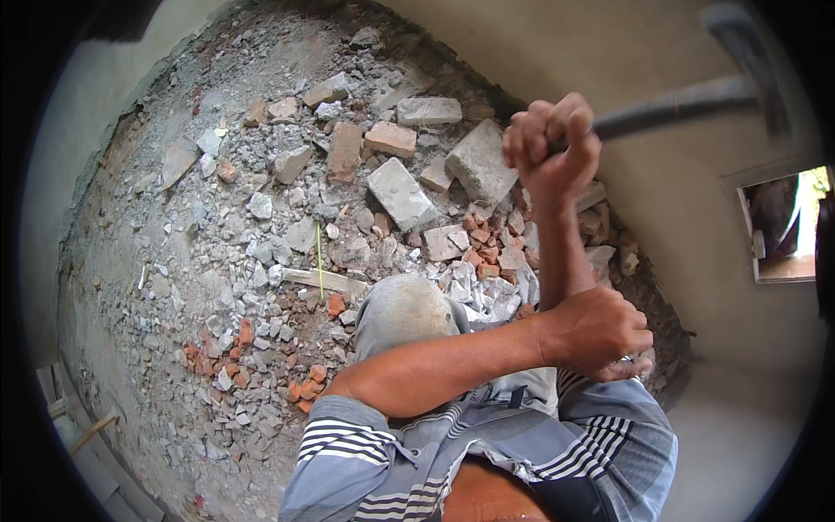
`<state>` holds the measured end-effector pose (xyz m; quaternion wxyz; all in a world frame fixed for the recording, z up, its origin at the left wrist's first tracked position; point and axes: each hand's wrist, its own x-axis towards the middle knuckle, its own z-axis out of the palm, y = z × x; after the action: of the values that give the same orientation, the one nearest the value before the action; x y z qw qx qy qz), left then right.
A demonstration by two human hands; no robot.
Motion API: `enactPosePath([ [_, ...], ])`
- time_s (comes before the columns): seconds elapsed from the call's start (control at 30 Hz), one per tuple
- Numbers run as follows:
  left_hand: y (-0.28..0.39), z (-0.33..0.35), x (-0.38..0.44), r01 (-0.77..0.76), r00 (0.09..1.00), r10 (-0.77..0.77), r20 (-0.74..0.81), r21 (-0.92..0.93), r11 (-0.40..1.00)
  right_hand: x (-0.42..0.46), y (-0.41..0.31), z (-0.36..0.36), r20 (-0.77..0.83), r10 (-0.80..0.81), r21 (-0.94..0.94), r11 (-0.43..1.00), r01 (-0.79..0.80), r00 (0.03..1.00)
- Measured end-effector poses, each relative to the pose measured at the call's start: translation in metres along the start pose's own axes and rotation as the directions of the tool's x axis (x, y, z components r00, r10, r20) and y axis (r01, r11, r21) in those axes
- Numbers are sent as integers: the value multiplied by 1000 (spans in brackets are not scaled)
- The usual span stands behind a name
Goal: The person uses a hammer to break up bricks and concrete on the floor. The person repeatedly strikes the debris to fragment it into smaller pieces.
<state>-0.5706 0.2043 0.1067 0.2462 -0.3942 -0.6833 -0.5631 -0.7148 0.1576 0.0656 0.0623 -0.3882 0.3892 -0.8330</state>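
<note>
My right hand (554, 147) is raised at the upper right, closed around the dark handle of a hammer-like tool (678, 107). The tool's long, curved head is blurred near the right rim, so its exact kind cannot be told. My left forearm crosses in front of my body. At its end, my left hand (603, 336) is curled with its back to the camera, below the raised right forearm; its palm is hidden. Broken red brick pieces (489, 245) and pale grey rubble (499, 300) lie between my knee and the right forearm. A large mortar-covered block (483, 163) lies left of my right hand.
Rubble (228, 280) covers the ground, with several whole or broken bricks (401, 194), a wood strip (326, 282) and a thin green stalk (319, 261). A plastered wall (659, 189) with a small opening (786, 225) stands at the right. Another wall (78, 143) borders the left; boards (88, 450) lie lower left.
</note>
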Motion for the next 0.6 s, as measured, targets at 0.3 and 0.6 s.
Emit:
enactPosePath([
  [0.3, 10, -15, -3, -10, 1000, 9, 16, 35, 999, -245, 136, -23, -424, 885, -441, -15, -897, 193],
  [0.6, 0, -2, -4, -37, 998, 37, -42, -5, 999, -2, 5, 4, -75, 114, -375, 917, -133, 991],
])
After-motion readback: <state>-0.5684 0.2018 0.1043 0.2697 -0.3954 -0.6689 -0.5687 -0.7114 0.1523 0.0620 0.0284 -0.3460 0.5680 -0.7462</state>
